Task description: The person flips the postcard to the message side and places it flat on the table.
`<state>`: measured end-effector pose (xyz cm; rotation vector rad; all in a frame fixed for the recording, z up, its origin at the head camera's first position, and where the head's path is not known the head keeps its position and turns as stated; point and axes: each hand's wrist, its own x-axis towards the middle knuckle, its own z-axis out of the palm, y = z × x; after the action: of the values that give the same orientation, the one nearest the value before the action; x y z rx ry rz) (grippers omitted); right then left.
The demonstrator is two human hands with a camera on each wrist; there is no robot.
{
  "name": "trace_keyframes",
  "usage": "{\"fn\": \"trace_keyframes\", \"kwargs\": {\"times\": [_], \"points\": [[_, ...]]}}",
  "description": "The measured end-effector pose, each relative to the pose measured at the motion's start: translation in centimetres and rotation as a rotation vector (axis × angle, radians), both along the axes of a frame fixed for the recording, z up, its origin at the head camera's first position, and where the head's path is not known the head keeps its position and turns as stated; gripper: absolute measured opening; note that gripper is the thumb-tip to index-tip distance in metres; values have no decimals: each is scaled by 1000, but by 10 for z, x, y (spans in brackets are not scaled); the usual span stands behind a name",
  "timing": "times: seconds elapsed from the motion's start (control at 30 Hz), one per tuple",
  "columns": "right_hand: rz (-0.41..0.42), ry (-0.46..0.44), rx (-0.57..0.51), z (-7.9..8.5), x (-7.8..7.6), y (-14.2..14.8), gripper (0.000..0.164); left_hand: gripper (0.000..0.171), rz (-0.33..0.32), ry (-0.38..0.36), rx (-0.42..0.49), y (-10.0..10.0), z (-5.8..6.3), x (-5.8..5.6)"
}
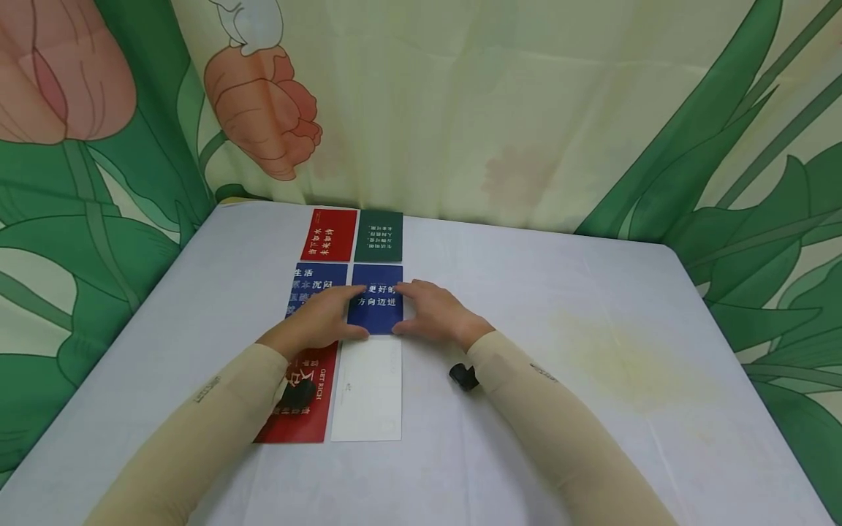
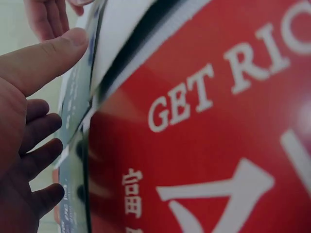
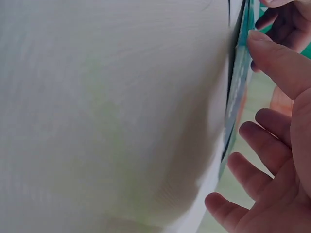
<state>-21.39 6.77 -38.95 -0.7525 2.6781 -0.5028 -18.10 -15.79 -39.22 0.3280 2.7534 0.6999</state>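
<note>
A dark blue card (image 1: pixel 376 319) with white lettering lies in the right column of a card layout. My left hand (image 1: pixel 320 319) reaches over the left column and touches the card's left side with fingertips and thumb. At its right edge, my right hand (image 1: pixel 439 314) touches it with thumb and fingertips. Both hands have loosely extended fingers, spread apart in the wrist views. Below the blue card lies a white card (image 1: pixel 365 391). A red card (image 1: pixel 296 427) reading GET RICH sits under the left wrist, partly hidden. Another blue card (image 1: pixel 322 275) is partly covered by the left hand.
At the back of the layout lie a red card (image 1: pixel 329 235) and a green card (image 1: pixel 378 236) side by side. All rest on a white-covered table (image 1: pixel 559 438). A curtain (image 1: pixel 460 109) printed with flowers and leaves hangs behind it.
</note>
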Motion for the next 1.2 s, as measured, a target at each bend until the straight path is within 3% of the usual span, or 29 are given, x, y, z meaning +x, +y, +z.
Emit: {"fn": "trace_keyframes", "kwargs": {"times": [0.47,1.2], "points": [[-6,-67,19,-6,-6,-2,85,89,-27,3,-55,-2,-3,-3],[-3,-37,39,-3,-3,-7,71,77,-46,33,-33,-7,-5,-4]]}}
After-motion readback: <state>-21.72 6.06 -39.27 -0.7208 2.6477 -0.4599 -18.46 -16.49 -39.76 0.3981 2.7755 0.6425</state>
